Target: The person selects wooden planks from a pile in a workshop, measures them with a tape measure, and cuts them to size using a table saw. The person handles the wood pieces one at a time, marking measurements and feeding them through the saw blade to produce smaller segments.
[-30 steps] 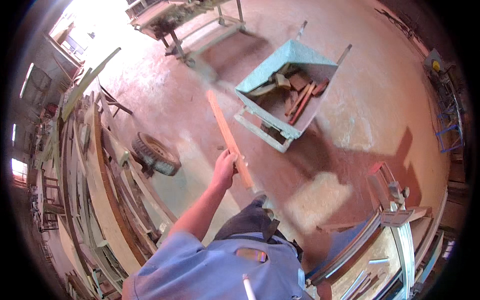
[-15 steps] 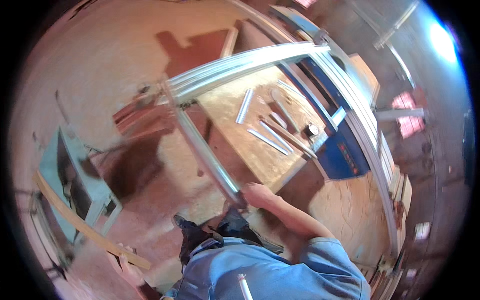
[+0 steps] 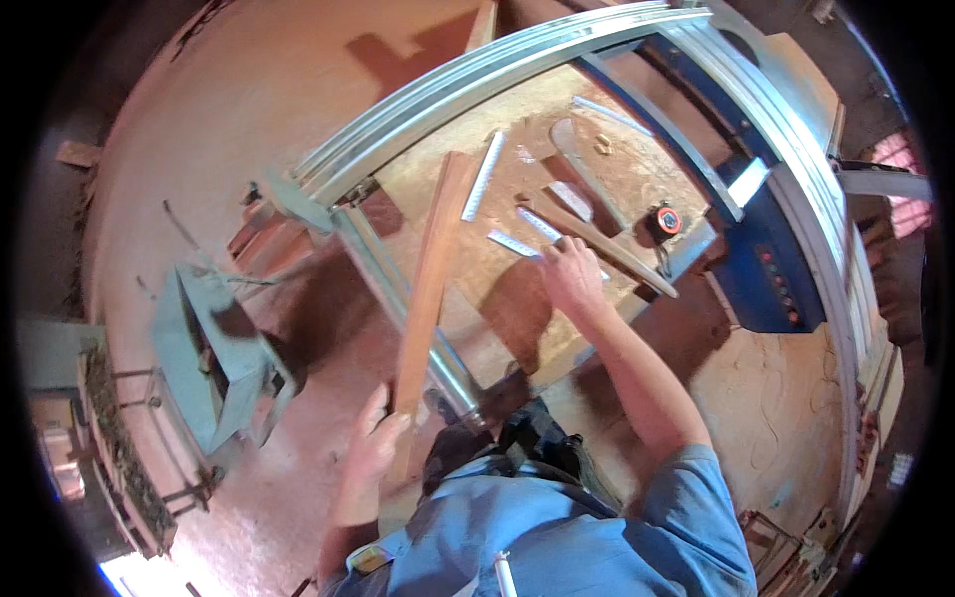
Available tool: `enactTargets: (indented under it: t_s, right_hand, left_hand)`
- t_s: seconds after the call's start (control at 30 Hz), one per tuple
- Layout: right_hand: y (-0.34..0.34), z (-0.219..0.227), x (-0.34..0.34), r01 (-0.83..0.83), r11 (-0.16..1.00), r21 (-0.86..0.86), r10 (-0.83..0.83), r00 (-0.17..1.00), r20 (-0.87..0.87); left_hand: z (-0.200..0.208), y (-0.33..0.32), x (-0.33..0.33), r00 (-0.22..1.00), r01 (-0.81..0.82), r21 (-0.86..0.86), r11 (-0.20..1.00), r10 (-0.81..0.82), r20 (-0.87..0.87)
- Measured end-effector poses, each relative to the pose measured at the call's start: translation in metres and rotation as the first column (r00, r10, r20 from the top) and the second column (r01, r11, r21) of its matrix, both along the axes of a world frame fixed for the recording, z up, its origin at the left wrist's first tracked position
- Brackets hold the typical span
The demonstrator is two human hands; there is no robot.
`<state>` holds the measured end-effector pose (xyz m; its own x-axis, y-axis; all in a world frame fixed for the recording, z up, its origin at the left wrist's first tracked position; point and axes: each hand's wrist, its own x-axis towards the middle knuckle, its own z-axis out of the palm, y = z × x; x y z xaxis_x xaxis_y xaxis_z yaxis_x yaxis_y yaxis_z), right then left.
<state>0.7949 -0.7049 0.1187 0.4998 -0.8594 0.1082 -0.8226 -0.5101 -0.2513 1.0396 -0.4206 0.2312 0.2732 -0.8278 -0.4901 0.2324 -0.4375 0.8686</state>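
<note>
My left hand (image 3: 373, 443) grips the lower part of a long wooden strip (image 3: 428, 289). The strip slants up across the metal side rail (image 3: 383, 284), its far end over the work board (image 3: 507, 343). Over the board, my right hand (image 3: 574, 279) has its fingers bent down and closed on a pale, marked ruler (image 3: 538, 223), partly covering it. A second flat ruler (image 3: 510, 243) ends close to those fingertips. Beside them lie a wooden stick (image 3: 627, 256), a pale flat blade-like piece (image 3: 569, 199) and a round tape measure (image 3: 667, 221).
A long aluminium rail (image 3: 477, 80) and a blue machine body (image 3: 761, 264) with buttons frame the board. Another marked strip (image 3: 483, 177) lies toward the back. On the floor at left stands a grey-green metal box (image 3: 214, 358), with a slatted rack (image 3: 124, 448) beyond it.
My left hand has swung the wooden strip from the far left to over the side rail. My right hand has left the rail's near end and moved forward onto the rulers.
</note>
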Motion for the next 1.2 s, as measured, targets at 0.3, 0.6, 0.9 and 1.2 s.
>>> enactTargets:
  t_s: [0.3, 0.6, 0.9, 1.2]
  right_hand:
    - [-0.013, 0.016, -0.003, 0.077, 0.943, 0.325, -0.171, 0.947, 0.272]
    - [0.034, 0.102, 0.029, -0.438, 0.488, 0.755, -0.155, 0.808, 0.569]
    - [0.032, 0.09, 0.03, -0.439, 0.549, 0.711, -0.005, 0.849, 0.528]
    - [0.036, 0.088, 0.025, -0.407, 0.592, 0.696, -0.008, 0.86, 0.51]
  left_hand:
    - [0.008, -0.006, -0.016, 0.995, 0.0, 0.071, 0.997, -0.007, 0.096]
    - [0.02, -0.017, -0.024, 0.993, 0.064, 0.113, 0.992, -0.052, -0.109]
    - [0.018, -0.013, -0.027, 0.995, 0.066, 0.201, 0.977, -0.05, -0.084]
    - [0.015, -0.015, -0.033, 0.995, 0.071, 0.205, 0.976, -0.055, -0.082]
